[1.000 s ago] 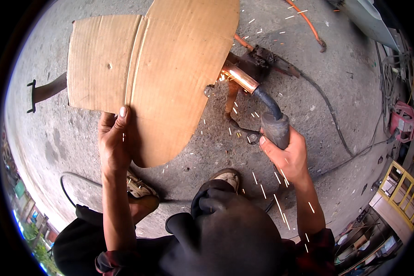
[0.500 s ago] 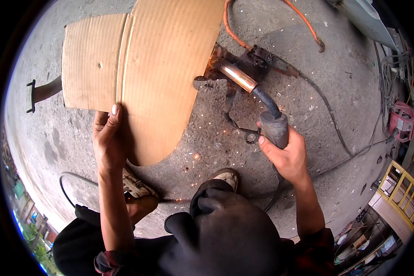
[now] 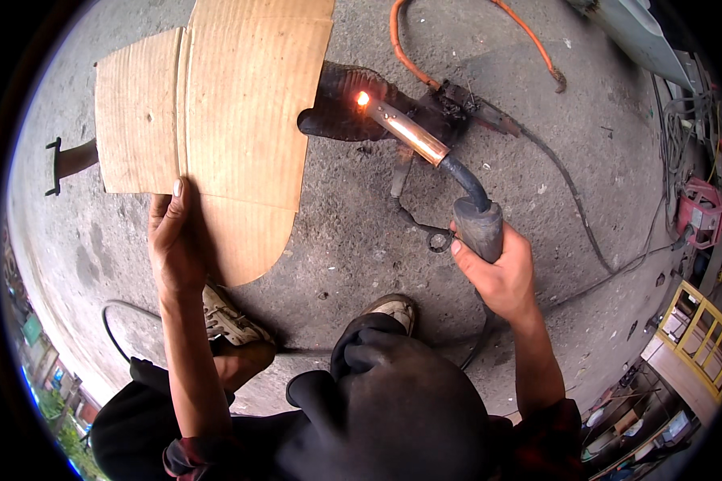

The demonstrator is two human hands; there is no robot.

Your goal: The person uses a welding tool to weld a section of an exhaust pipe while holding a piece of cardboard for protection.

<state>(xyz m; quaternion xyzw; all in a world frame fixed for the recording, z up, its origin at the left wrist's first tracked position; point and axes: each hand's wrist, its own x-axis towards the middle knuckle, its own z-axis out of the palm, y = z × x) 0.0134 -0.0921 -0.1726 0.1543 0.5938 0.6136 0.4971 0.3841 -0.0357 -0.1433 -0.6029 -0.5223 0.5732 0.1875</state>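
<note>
As the left hand [image 3: 176,250] clasps the cardboard [image 3: 245,152] and the right hand [image 3: 502,271] wraps round the torch handle [image 3: 480,229], there's the glowing tip [image 3: 363,98], best kept steady, at the dark metal part [image 3: 346,83] on the floor [image 3: 537,164]!

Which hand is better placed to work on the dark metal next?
Probably the right hand: it grips the torch, whose tip points at the dark metal, right by a glowing spot. The left hand is farther from that spot and busy holding the cardboard.
</note>
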